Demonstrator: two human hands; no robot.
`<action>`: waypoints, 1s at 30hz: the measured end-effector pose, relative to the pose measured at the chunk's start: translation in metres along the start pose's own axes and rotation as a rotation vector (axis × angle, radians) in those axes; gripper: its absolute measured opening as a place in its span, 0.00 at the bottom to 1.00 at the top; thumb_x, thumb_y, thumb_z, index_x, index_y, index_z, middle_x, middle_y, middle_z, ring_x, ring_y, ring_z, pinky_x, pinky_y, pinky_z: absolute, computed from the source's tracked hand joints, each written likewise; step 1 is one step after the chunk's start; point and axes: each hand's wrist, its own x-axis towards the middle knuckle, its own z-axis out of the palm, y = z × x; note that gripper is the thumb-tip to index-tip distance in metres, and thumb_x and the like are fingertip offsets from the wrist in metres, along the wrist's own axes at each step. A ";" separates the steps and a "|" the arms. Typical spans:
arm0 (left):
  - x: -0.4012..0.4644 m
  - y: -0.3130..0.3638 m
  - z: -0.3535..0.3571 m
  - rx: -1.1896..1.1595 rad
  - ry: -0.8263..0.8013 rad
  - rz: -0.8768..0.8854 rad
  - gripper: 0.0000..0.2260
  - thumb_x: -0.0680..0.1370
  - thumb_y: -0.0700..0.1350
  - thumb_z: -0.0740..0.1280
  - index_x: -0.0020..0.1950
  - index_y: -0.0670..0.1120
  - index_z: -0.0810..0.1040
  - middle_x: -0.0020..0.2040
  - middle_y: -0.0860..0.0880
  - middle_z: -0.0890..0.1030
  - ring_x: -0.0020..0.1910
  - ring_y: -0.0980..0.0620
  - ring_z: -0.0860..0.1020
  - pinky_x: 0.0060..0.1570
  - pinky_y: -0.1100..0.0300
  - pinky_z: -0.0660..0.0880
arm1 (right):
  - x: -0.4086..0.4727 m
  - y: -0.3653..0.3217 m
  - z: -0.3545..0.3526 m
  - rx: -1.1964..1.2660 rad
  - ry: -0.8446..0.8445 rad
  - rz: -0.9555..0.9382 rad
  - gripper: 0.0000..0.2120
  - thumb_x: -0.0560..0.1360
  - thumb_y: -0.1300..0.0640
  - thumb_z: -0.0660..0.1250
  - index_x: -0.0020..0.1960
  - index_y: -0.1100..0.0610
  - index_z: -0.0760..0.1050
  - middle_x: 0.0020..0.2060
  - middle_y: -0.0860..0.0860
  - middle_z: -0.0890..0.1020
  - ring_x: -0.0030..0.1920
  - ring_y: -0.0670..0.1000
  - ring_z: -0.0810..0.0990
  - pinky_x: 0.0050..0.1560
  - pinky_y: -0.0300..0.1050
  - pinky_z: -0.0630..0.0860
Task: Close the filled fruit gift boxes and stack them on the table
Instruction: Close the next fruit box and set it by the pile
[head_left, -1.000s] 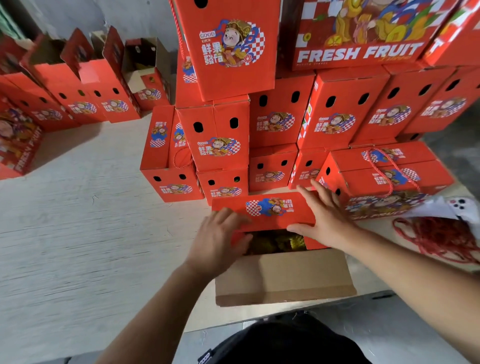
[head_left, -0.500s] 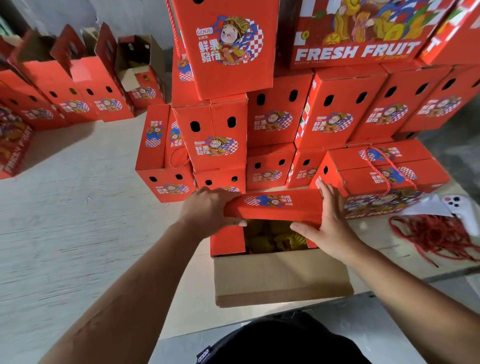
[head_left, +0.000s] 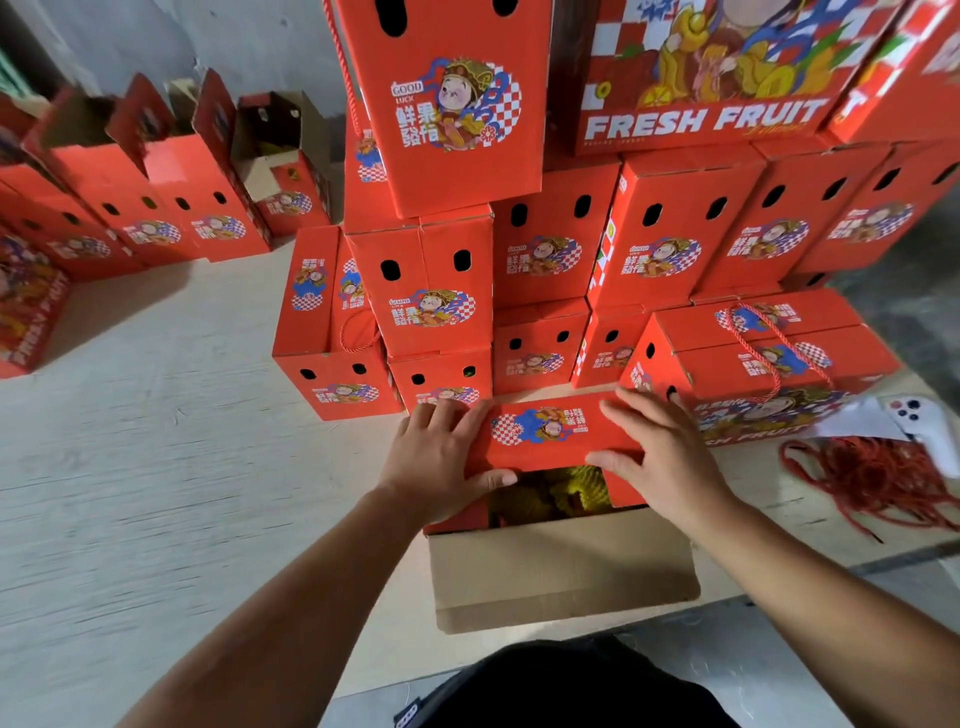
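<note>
Dozens of closed red gift boxes (head_left: 550, 260) stack behind the open box (head_left: 563, 566) at the table (head_left: 156, 467) edge, whose printed red flap (head_left: 550, 434) both left hand (head_left: 439, 462) and right hand (head_left: 660, 457) grip over yellow-netted fruit (head_left: 566, 493).

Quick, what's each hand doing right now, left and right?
Left hand: gripping the red flap, thumb under its near edge.
Right hand: gripping the same flap, fingers on top.

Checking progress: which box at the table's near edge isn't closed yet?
The box under both hands, its near flap hanging open, yellow fruit showing.
</note>
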 end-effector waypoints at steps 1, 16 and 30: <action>0.002 -0.001 0.001 0.026 0.001 0.005 0.47 0.70 0.83 0.47 0.83 0.57 0.57 0.70 0.49 0.72 0.67 0.41 0.71 0.66 0.45 0.71 | 0.007 0.002 -0.006 -0.020 -0.083 0.004 0.40 0.70 0.29 0.64 0.71 0.56 0.78 0.72 0.52 0.75 0.74 0.58 0.71 0.74 0.64 0.66; 0.006 0.006 0.013 0.162 0.066 -0.043 0.39 0.75 0.78 0.49 0.82 0.63 0.46 0.68 0.47 0.71 0.62 0.41 0.71 0.60 0.45 0.72 | 0.028 0.001 0.005 -0.551 -0.347 -0.302 0.39 0.80 0.35 0.60 0.84 0.46 0.48 0.73 0.60 0.69 0.71 0.64 0.69 0.72 0.61 0.68; -0.020 0.005 0.024 -0.567 0.297 -0.179 0.40 0.76 0.71 0.65 0.83 0.53 0.60 0.73 0.46 0.64 0.74 0.45 0.63 0.72 0.48 0.64 | 0.000 0.000 0.008 -0.090 -0.173 -0.013 0.42 0.75 0.37 0.71 0.83 0.45 0.56 0.80 0.55 0.55 0.79 0.61 0.56 0.77 0.60 0.60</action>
